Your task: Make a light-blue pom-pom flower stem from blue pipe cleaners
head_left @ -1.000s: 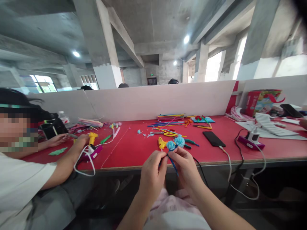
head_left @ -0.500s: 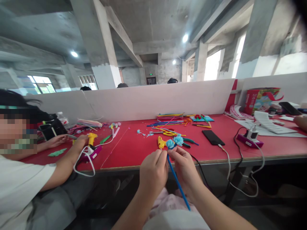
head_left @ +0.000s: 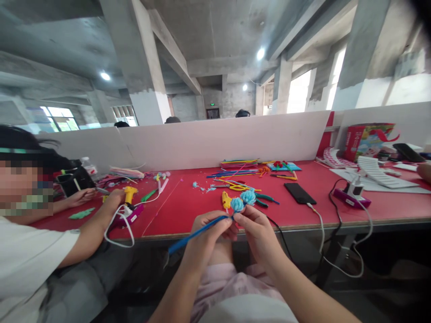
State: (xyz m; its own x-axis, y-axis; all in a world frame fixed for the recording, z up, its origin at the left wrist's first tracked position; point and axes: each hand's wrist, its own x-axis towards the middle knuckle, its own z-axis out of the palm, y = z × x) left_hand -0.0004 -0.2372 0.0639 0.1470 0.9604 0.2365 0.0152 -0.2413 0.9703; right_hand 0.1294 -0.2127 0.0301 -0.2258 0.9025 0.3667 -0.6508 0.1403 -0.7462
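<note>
My left hand (head_left: 210, 231) is closed on a blue pipe cleaner (head_left: 193, 235), whose free end slants down to the left over the wrist. Close beside it, my right hand (head_left: 257, 226) pinches the stem just below two light blue fluffy pompom flowers (head_left: 237, 204). The flowers stand side by side above the fingertips, the right one a little higher. Where the pipe cleaner meets the stem, my fingers partly hide it. Just behind the flowers lie a yellow glue gun (head_left: 226, 200) and green-handled pliers (head_left: 262, 200) on the red table (head_left: 191, 211).
Bundles of coloured pipe cleaners (head_left: 237, 168) lie toward the white partition (head_left: 215, 141). On the right are a black phone (head_left: 299, 194) with a white cable and a purple power strip (head_left: 352, 197). A co-worker (head_left: 37, 255) sits at left, near another yellow glue gun (head_left: 130, 195).
The blue pipe cleaner's free end has swung from pointing down between my hands to pointing left. My left hand has turned, and the flowers have shifted slightly down and left.
</note>
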